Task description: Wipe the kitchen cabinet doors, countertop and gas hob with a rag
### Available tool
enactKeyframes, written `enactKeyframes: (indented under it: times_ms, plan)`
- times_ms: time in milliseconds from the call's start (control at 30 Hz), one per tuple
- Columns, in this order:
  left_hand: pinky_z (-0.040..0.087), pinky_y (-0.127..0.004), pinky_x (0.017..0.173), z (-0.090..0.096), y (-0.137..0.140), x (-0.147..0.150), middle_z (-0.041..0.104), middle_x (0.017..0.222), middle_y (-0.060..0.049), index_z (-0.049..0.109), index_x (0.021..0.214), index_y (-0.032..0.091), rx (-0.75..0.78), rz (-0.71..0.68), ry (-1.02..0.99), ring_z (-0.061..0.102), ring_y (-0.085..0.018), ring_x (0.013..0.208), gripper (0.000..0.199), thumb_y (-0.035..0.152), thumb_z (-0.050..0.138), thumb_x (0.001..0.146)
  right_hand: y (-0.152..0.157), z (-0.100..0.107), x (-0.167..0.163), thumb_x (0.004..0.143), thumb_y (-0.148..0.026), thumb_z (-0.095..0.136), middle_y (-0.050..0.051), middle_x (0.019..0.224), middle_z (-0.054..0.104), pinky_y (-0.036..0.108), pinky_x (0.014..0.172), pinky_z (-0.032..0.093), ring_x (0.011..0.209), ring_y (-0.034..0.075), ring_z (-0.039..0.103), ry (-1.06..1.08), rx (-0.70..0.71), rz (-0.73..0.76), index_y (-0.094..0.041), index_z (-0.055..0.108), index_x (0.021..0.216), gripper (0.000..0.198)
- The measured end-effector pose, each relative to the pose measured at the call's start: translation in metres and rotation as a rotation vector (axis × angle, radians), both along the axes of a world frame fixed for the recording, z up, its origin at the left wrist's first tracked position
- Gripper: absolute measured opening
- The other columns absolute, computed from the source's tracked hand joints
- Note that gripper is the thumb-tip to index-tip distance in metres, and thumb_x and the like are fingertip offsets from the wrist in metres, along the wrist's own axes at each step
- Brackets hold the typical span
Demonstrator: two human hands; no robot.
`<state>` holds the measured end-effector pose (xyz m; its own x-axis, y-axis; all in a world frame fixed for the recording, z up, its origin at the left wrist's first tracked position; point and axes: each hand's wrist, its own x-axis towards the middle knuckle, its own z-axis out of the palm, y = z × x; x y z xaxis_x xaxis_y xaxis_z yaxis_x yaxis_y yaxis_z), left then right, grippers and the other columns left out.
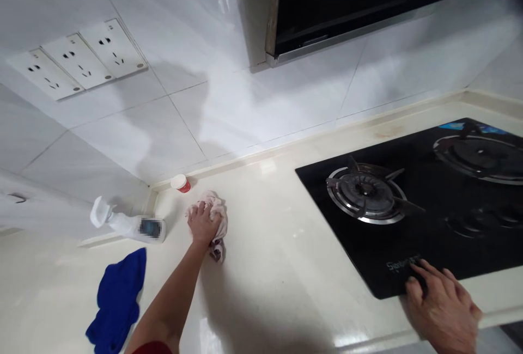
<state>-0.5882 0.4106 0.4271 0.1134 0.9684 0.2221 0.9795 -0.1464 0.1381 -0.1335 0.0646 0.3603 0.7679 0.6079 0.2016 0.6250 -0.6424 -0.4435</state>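
Note:
My left hand (pixel 203 225) presses on a crumpled pale pink cloth (pixel 220 227) on the countertop, its fingers over the fabric; a darker patterned end sticks out below the palm. Just beyond it, by the wall, stands a small red and white tub (pixel 180 183). My right hand (pixel 443 305) rests at the front edge of the black gas hob (pixel 351 239), fingers apart and fingertips on the glass near the lettering. Nothing shows in that hand.
A white spray bottle (pixel 126 225) stands left of the cloth, near a blue cloth (pixel 118 299) on the cream countertop (pixel 261 267). Burners with metal pan supports (pixel 366 193) rise from the hob. A dark range hood (pixel 327 11) overhangs the back. Wall sockets (pixel 81 60) are at upper left.

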Motion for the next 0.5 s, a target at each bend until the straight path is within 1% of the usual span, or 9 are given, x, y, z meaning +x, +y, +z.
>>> enactKeyframes:
  times_ms: [100,167,233,300,367,433,500]
  plan:
    - [0.031,-0.055,0.116,-0.003,-0.036,-0.015,0.053,0.151,-0.008,0.065,0.128,0.025,0.007,0.007,0.009,0.040,-0.036,0.141,0.046,0.042,0.054,0.086,0.002,0.000,-0.002,0.092,-0.052,0.029,0.005,0.148,0.054,0.061,0.113,0.030,0.147,0.032,0.034,-0.013,0.016,-0.012,-0.026,0.061,0.119,0.050]
    - [0.033,-0.057,0.114,-0.003,-0.049,-0.013,0.054,0.149,-0.009,0.066,0.126,0.025,0.025,0.027,-0.001,0.042,-0.038,0.139,0.044,0.041,0.053,0.087,0.003,0.000,-0.003,0.092,-0.051,0.030,0.006,0.146,0.055,0.060,0.113,0.030,0.146,0.033,0.035,-0.023,0.029,-0.011,-0.026,0.062,0.119,0.048]
    - [0.032,-0.061,0.111,-0.002,-0.057,-0.002,0.055,0.146,-0.013,0.067,0.123,0.022,0.051,0.039,-0.019,0.043,-0.040,0.136,0.043,0.040,0.053,0.087,0.004,0.000,-0.003,0.092,-0.050,0.032,0.006,0.145,0.056,0.060,0.112,0.030,0.145,0.033,0.036,-0.039,0.046,0.003,-0.025,0.062,0.118,0.047]
    - [0.029,-0.063,0.112,-0.002,-0.069,0.019,0.056,0.143,-0.015,0.068,0.121,0.021,0.069,-0.012,-0.039,0.043,-0.041,0.135,0.041,0.039,0.055,0.086,0.004,0.001,-0.004,0.093,-0.048,0.033,0.007,0.143,0.057,0.058,0.111,0.031,0.144,0.034,0.037,-0.059,0.067,0.010,-0.024,0.062,0.118,0.045]
    - [0.025,-0.062,0.116,-0.006,-0.092,0.049,0.058,0.142,-0.011,0.069,0.120,0.025,0.069,-0.144,-0.056,0.042,-0.039,0.136,0.039,0.039,0.058,0.085,0.004,0.001,-0.005,0.094,-0.044,0.035,0.007,0.142,0.058,0.058,0.110,0.031,0.143,0.033,0.038,-0.072,0.084,0.015,-0.023,0.062,0.118,0.042]
    - [0.026,-0.060,0.116,-0.013,-0.129,0.086,0.058,0.144,-0.006,0.068,0.119,0.031,0.054,-0.307,-0.078,0.042,-0.037,0.137,0.038,0.042,0.061,0.084,0.004,0.000,-0.005,0.094,-0.041,0.037,0.008,0.141,0.058,0.057,0.111,0.031,0.143,0.033,0.038,-0.076,0.100,0.020,-0.023,0.062,0.118,0.040]
    - [0.031,-0.061,0.112,-0.024,-0.175,0.126,0.057,0.145,-0.005,0.068,0.120,0.033,0.037,-0.449,-0.104,0.042,-0.037,0.137,0.041,0.047,0.063,0.082,0.007,-0.002,-0.002,0.093,-0.039,0.039,0.008,0.140,0.058,0.058,0.112,0.030,0.143,0.033,0.037,-0.072,0.116,0.026,-0.023,0.063,0.119,0.038]
